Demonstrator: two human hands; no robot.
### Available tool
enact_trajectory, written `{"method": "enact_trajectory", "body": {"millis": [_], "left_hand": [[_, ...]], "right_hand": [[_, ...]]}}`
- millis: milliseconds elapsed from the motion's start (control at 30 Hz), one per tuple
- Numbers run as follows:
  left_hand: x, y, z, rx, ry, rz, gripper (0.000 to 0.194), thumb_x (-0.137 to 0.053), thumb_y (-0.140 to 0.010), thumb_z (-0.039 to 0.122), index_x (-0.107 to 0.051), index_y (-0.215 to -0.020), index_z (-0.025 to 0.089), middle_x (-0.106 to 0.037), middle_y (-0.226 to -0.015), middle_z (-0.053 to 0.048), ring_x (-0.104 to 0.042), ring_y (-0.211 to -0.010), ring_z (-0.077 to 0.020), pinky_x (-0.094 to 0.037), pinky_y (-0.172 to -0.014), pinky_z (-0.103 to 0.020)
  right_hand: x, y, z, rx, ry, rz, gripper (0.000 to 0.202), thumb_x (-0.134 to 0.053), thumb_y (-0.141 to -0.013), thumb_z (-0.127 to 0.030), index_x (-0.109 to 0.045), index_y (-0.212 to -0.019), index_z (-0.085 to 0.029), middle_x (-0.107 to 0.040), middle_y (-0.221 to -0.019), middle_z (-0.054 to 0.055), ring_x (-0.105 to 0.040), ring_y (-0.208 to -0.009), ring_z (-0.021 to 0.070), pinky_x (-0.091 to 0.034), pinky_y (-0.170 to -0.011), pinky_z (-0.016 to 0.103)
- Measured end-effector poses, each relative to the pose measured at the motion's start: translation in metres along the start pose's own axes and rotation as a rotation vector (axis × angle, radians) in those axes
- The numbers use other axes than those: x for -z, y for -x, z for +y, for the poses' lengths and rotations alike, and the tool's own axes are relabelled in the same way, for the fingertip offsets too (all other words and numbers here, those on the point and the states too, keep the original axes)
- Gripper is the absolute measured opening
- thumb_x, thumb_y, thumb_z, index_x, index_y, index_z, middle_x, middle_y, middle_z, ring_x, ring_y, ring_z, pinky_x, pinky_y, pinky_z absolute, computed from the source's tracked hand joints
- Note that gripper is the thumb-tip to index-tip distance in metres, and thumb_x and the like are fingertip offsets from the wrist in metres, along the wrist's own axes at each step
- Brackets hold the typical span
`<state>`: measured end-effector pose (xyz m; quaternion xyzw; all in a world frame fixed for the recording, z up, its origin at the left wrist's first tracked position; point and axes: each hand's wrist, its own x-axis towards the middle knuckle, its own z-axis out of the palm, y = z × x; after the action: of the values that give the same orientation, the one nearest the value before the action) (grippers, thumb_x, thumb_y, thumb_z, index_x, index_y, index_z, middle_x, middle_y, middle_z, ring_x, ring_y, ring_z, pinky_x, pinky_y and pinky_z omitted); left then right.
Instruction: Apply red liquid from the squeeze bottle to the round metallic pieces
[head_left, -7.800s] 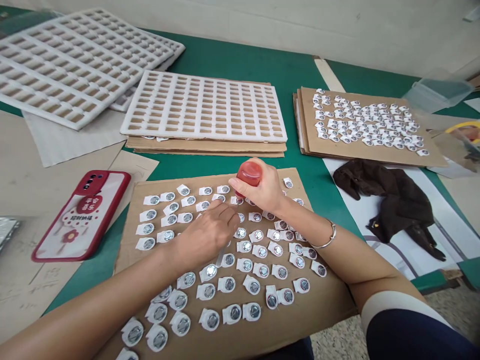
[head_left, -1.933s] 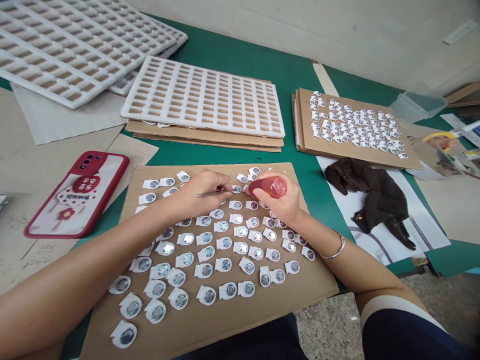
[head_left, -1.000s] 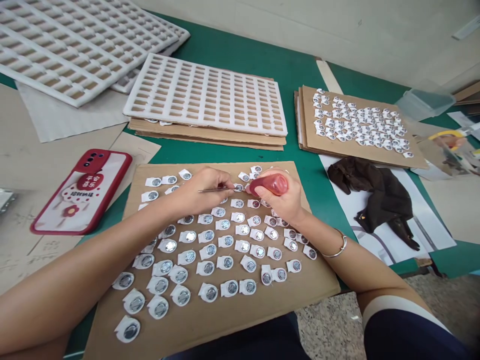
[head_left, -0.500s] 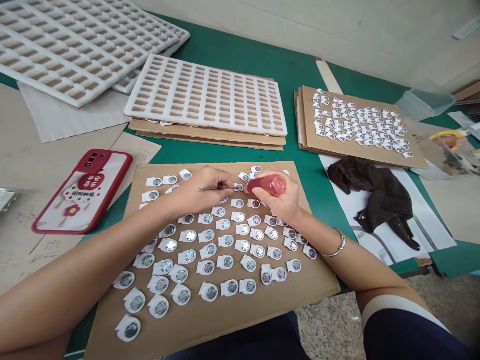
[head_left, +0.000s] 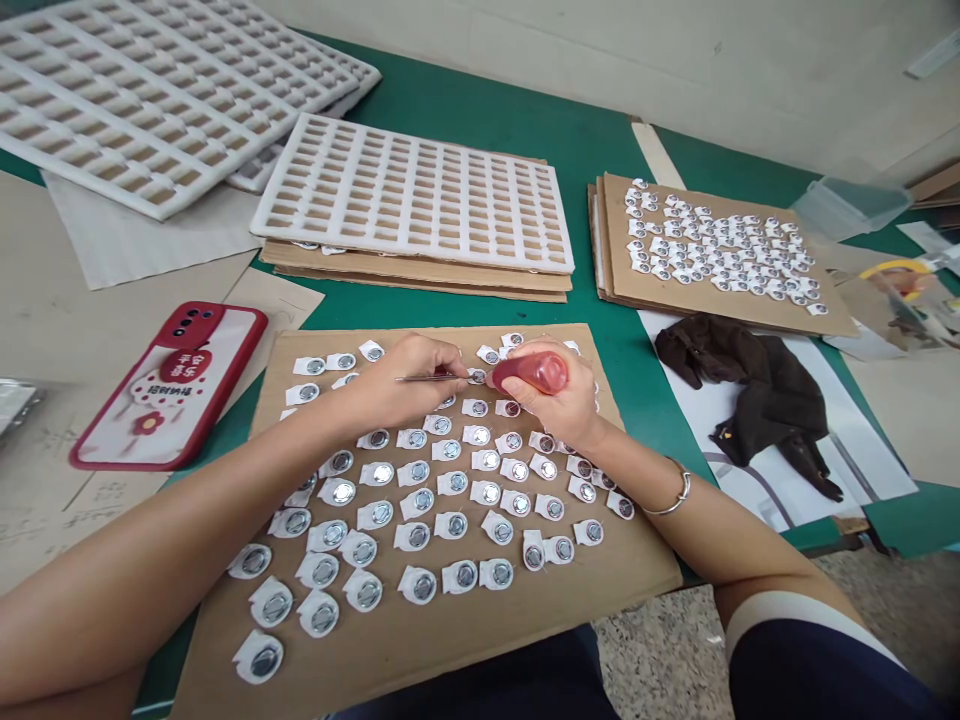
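My right hand (head_left: 566, 405) is wrapped round a red squeeze bottle (head_left: 536, 371), its tip pointing left. The tip is close to one small round metal piece on a white tab (head_left: 477, 376); whether they touch I cannot tell. Pinched in my left hand (head_left: 420, 380) is a pair of thin metal tweezers (head_left: 427, 378), whose points reach beside that same piece. Below both hands lies a cardboard sheet (head_left: 390, 655) covered with rows of several such tabbed metal pieces. Some pieces near the far edge are hidden by my hands.
A white slotted foam tray (head_left: 420, 190) lies on stacked cardboard ahead, with larger trays (head_left: 150, 110) behind left. A red-framed phone (head_left: 169, 390) is at left. To the right are another loaded cardboard sheet (head_left: 735, 300), a dark cloth (head_left: 750, 390) and a clear plastic box (head_left: 851, 205).
Both hands stay at nearly the same spot, with the bottle and tweezers still in them. The bottle has shifted very slightly left; the whole view has moved a little.
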<state>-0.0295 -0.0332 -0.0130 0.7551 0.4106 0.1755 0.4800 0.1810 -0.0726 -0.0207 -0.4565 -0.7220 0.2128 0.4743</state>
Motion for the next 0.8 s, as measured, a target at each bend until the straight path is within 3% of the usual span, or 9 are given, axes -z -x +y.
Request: {"method": "enact_trajectory", "body": {"millis": [800], "left_hand": [[0.0008,-0.0016,-0.0011,-0.007,-0.034,0.048,0.014,-0.055,-0.076,0.026,-0.064,-0.078,0.015,-0.059,-0.062,0.000,-0.047,-0.050,-0.0074,-0.036,-0.047,-0.022]], "right_hand": [[0.0012,0.0006,0.0008,-0.049,-0.068,0.002,0.023,-0.070,-0.069,-0.030,-0.060,-0.089,-0.022,-0.065,-0.087,0.003,-0.062,-0.085,0.0169,-0.050,-0.081,0.037]]}}
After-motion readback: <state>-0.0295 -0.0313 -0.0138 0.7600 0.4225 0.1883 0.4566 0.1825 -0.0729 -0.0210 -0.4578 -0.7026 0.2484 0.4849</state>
